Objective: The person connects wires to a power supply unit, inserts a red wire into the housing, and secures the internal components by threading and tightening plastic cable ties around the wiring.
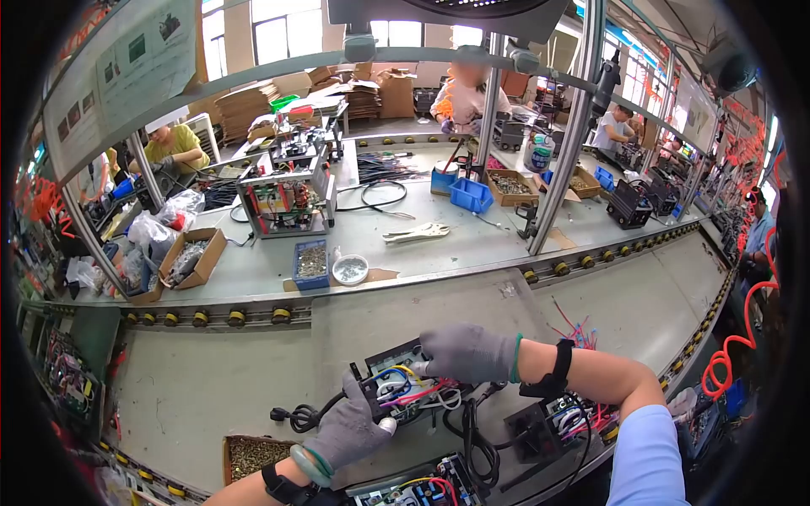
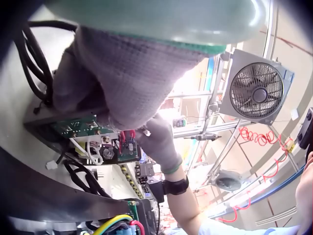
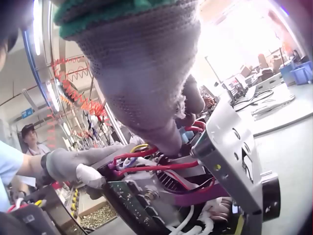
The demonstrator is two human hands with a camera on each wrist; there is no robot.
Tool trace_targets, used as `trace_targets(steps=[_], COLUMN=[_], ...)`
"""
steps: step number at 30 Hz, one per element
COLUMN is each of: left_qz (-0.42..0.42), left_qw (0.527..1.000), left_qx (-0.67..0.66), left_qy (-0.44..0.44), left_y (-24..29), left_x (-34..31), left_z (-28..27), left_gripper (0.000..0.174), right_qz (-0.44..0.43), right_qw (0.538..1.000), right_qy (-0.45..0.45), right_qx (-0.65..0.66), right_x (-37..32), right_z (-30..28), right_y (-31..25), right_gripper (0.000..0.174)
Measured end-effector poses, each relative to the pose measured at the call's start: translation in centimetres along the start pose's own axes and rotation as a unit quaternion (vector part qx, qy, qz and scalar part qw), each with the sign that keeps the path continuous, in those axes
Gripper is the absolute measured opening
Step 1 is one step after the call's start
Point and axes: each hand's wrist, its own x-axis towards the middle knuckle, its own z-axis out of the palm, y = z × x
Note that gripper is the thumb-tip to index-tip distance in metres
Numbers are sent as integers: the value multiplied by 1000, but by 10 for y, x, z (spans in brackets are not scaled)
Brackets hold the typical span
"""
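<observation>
An opened electronic unit lies on the bench, its circuit board and red, blue, yellow and white wires exposed. My gloved left hand grips its near left end, thumb over the end panel. From the far side, my gloved right hand reaches into the wiring. In the right wrist view, its index finger bends down among the red wires, close to a blue connector and the grey metal panel. Whether those fingers pinch a wire I cannot tell. A coiled black cable lies left of the unit.
Another wired unit and a black cable lie to the right, with a third unit at the near edge. A box of small screws stands near my left forearm. Beyond the roller rail are locking pliers and parts bins.
</observation>
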Motion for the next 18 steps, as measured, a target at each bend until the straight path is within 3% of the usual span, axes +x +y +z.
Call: trace_targets(steps=[2, 5, 7, 10, 14, 15, 17, 18], left_qz=[3, 12, -3, -12, -6, 32, 34, 2], left_qw=[1000, 1000, 1000, 1000, 1000, 998, 994, 998], left_qx=[-4, -17, -8, 6, -12, -15, -97, -52], left_qy=[-1, 6, 1, -4, 0, 51, 36, 32], left_y=[-2, -3, 0, 5, 3, -4, -5, 18], left_x=[1, 0, -1, -1, -6, -7, -12, -22], left_z=[1, 4, 1, -2, -4, 0, -16, -45], left_gripper=[113, 114, 113, 113, 113, 105, 82, 67], right_qz=[3, 56, 5, -3, 7, 16, 39, 79], right_qw=[1000, 997, 1000, 990, 986, 983, 975, 976], right_qy=[-29, 3, -17, -81, -96, -43, 64, 78], right_qx=[-6, 52, 21, 117, 136, 176, 209, 189], right_x=[-2, -2, 6, 21, 23, 16, 0, -11], right_z=[-5, -8, -15, -17, -24, -17, -20, -22], right_y=[-2, -4, -12, -12, -7, 0, 6, 15], right_gripper=[39, 40, 42, 42, 38, 36, 33, 34])
